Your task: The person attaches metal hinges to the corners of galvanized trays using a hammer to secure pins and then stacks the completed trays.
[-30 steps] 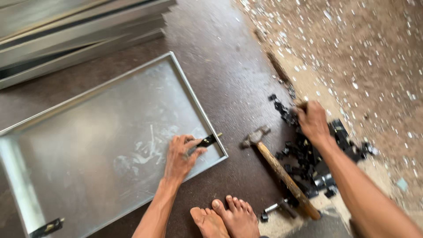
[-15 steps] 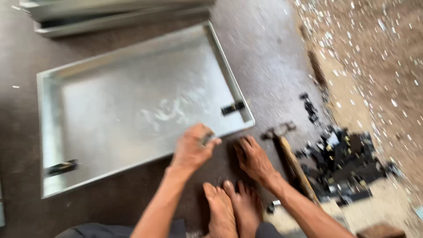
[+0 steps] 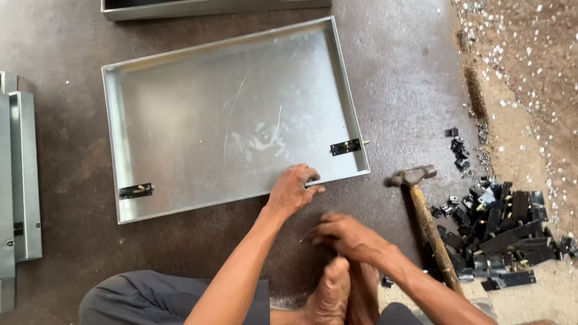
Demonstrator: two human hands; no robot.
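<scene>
Dark, scuffed floor [image 3: 415,72] carries all the work; we sit on it with our bare feet drawn in close. At the far left, folded sheet-metal sections [image 3: 21,180] lie stacked flat, well apart from our hands. Next comes the shallow galvanised tray [image 3: 229,72], lying open side up so its inner face is accessible. A small black latch [image 3: 135,191] sits inside its near-left corner, and a second black latch [image 3: 345,147] sits against the right wall. Another tray edge [image 3: 211,7] shows beyond the far rim.

Our left hand [image 3: 293,191] rests on the near rim of the tray, fingers curled over the edge and pressing down, apparently to steady the sheet. Our right hand [image 3: 346,236] lies just beside it, above our feet [image 3: 343,289], fingers drawn together as if pinching a small part; the blur prevents us from telling what, if anything, it grips.

To the right, a wooden-handled hammer [image 3: 424,210] lies untouched on the floor, head toward the tray, within easy reach. Beyond it, a heap of black metal fittings [image 3: 500,232] sits at the floor's edge, where gravel ground [image 3: 530,90] begins.
</scene>
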